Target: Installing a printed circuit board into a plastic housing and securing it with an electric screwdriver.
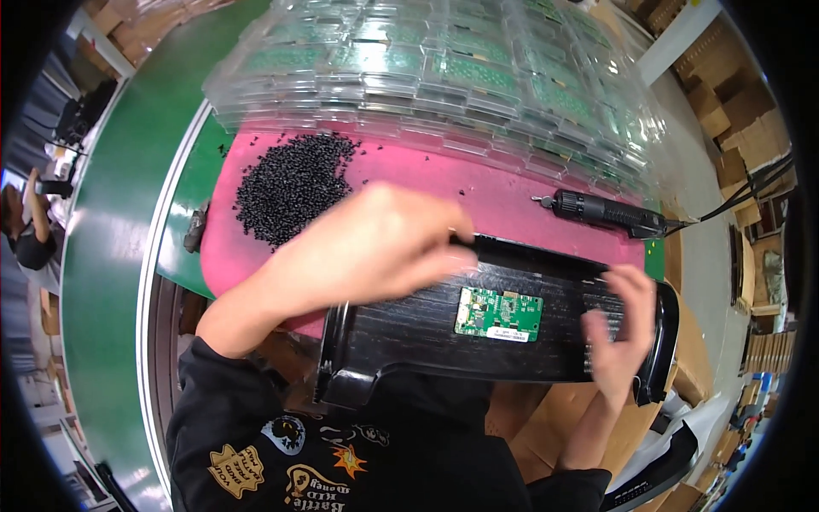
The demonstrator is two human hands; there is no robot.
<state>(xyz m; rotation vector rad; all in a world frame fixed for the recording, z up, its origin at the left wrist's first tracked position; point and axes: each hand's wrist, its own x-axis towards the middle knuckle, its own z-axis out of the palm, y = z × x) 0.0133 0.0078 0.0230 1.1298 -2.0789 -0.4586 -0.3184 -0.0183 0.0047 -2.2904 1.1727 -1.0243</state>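
Note:
A long black plastic housing (401,337) lies in front of me, its open side up. On its inner floor rests a green circuit board (499,314) with a white label along its lower edge. My left hand (384,243) hovers over the housing's upper left part, fingers curled and smeared by motion; whether anything is between them cannot be made out. Above the housing's right end is my right hand (623,328), thumb and fingers apart with nothing visible between them. Beyond my left hand, a heap of small black screws (290,188) sits on the pink mat (409,183).
A black electric screwdriver (606,213) lies at the mat's right side, its cable running off right. Stacked clear plastic trays (444,77) holding green boards fill the far side. A green conveyor (111,256) runs along the left. Another person (34,222) is at far left.

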